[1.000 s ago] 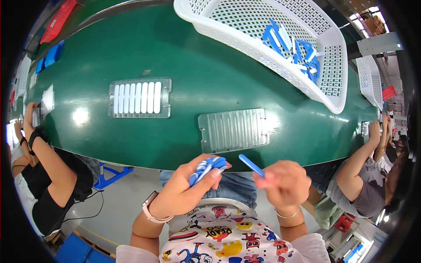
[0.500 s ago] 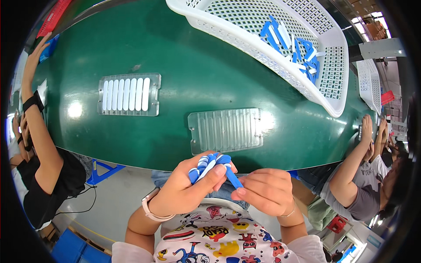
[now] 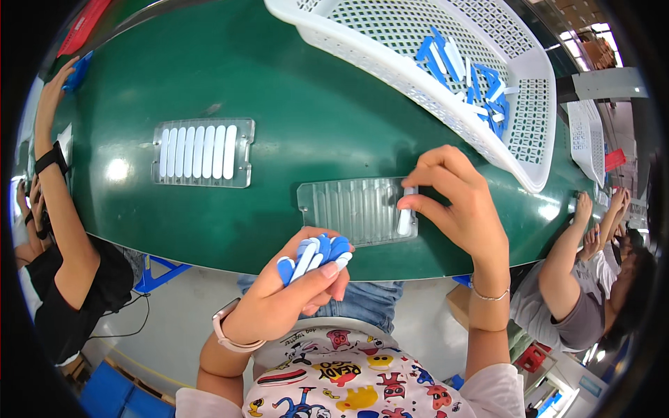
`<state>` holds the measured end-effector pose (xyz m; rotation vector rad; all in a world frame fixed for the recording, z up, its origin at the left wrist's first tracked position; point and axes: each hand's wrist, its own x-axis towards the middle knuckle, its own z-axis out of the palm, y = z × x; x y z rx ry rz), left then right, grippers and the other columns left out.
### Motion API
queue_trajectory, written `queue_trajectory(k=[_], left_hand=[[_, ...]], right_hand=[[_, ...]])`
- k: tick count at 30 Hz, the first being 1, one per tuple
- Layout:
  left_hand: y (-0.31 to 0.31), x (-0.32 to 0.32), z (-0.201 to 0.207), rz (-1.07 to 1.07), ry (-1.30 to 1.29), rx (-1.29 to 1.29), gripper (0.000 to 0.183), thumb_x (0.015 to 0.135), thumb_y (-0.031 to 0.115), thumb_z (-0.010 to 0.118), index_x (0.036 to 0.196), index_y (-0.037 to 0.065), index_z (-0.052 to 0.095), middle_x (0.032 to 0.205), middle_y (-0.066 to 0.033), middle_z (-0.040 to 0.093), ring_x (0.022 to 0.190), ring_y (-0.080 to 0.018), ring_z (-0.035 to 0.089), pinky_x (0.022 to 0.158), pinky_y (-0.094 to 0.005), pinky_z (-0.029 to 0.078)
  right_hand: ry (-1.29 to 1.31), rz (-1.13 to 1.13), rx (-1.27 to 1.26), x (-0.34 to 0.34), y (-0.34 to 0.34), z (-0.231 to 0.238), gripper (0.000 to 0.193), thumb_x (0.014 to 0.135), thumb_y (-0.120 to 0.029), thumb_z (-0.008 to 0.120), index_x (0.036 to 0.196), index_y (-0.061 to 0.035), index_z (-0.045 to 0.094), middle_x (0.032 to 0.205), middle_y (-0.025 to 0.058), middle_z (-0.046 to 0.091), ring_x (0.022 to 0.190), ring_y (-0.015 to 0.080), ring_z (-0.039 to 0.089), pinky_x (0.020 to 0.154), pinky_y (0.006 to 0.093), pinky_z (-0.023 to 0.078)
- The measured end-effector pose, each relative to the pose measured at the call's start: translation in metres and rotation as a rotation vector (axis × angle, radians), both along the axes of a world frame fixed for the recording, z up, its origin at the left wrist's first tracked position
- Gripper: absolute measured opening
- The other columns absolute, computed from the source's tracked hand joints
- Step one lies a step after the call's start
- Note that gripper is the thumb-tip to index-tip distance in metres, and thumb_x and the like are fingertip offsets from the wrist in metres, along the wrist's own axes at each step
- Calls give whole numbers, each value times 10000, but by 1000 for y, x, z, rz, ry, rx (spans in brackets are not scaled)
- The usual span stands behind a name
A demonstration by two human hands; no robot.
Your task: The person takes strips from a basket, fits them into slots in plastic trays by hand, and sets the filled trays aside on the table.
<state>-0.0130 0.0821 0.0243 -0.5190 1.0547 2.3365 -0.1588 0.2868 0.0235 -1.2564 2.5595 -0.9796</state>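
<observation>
My left hand is closed round a bunch of blue and white strips, held just off the table's near edge. At the right end of a clear slotted tray, my right hand pinches a white strip between thumb and fingers, the strip lying along the last slot. The tray's other slots hold no strips. Farther left lies a second clear tray, with several white strips side by side in its slots.
A large white perforated basket at the far right holds loose blue and white strips. Green tabletop lies under the trays. Co-workers' arms show at the left and right edges. A red bin stands far left.
My right hand has moved from beside my left hand up to the tray's right end, with a white strip now in its slot there. My left hand has shifted slightly left.
</observation>
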Motion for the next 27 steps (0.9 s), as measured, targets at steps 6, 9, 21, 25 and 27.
queue_trajectory(k=[6, 9, 21, 25, 27], left_hand=[[4, 2, 2, 19, 22, -41, 135, 907, 69, 468, 1032, 44, 421, 740, -115, 548, 550, -65, 357, 475, -197, 287], [7, -1, -2, 7, 142, -139, 123, 920, 88, 467, 1022, 39, 420, 747, -100, 553, 573, -58, 372, 489, -194, 299], [11, -6, -5, -24, 98, -231, 176, 951, 192, 465, 978, 21, 493, 747, -12, 564, 604, -25, 404, 536, -188, 331], [10, -3, -3, 60, 35, -191, 174, 948, 203, 476, 953, 29, 485, 740, -23, 561, 600, -25, 399, 529, -183, 326], [9, -2, -3, 100, -4, -147, 178, 945, 214, 485, 945, 36, 474, 728, -34, 555, 593, -25, 386, 518, -178, 314]], right_hand=[[-130, -67, 50, -1, -5, -4, 299, 665, -157, 761, 869, -35, 579, 833, 65, 552, 750, 236, 523, 676, 327, 435], [128, -47, 53, 13, -8, 0, 285, 666, -178, 764, 860, -46, 602, 849, 68, 570, 751, 243, 539, 681, 340, 426], [-685, -244, -291, 56, -18, 10, 47, 802, -21, 646, 848, -16, 654, 786, 51, 618, 637, 80, 510, 521, 215, 362], [-530, -250, -302, 51, -11, 12, 50, 785, -14, 663, 835, -18, 666, 794, 58, 631, 631, 89, 517, 510, 219, 364], [-249, -331, -386, 47, -6, 7, 85, 755, -2, 683, 837, -25, 676, 794, 74, 637, 610, 114, 528, 486, 216, 358]])
